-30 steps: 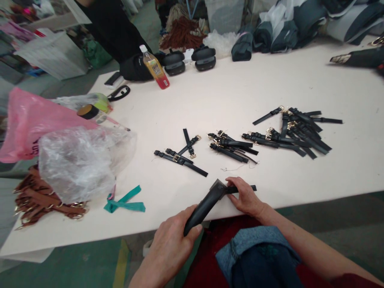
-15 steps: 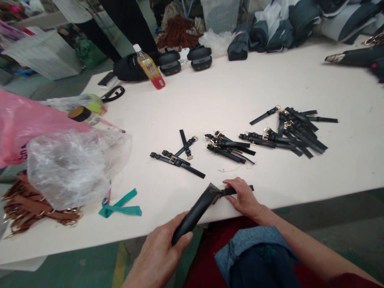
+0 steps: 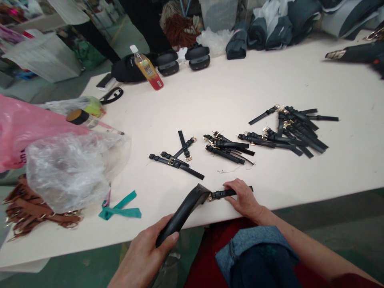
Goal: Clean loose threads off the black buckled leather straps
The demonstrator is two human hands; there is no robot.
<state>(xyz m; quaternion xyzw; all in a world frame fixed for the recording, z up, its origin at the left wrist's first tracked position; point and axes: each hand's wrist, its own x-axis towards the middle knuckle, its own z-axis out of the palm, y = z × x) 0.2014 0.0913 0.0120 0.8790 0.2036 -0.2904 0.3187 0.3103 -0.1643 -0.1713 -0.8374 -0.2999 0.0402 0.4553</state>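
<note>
My left hand (image 3: 147, 248) is closed around a wide black strap-like piece (image 3: 184, 210), which slants up and right and bends over at its far end. That end is beside the gold buckle end of a small black buckle strap (image 3: 218, 195); I cannot tell whether they touch. My right hand (image 3: 243, 199) pinches this strap near the table's front edge, its tip showing beyond the fingers. More black buckle straps lie behind: a few crossed ones (image 3: 180, 161), a middle bunch (image 3: 229, 150) and a larger pile (image 3: 295, 128) to the right.
On the white table (image 3: 144, 116), a clear plastic bag (image 3: 69, 172), a pink bag (image 3: 36, 132), brown straps (image 3: 42, 208) and a teal ribbon (image 3: 123, 208) lie left. A drink bottle (image 3: 147, 68) and black rolls (image 3: 237, 42) line the back. A person's dark-clad legs (image 3: 144, 24) show beyond.
My left hand has drawn the wide black piece left and down, away from my right hand. More of the small strap and its buckle now shows. My right hand is nearly still.
</note>
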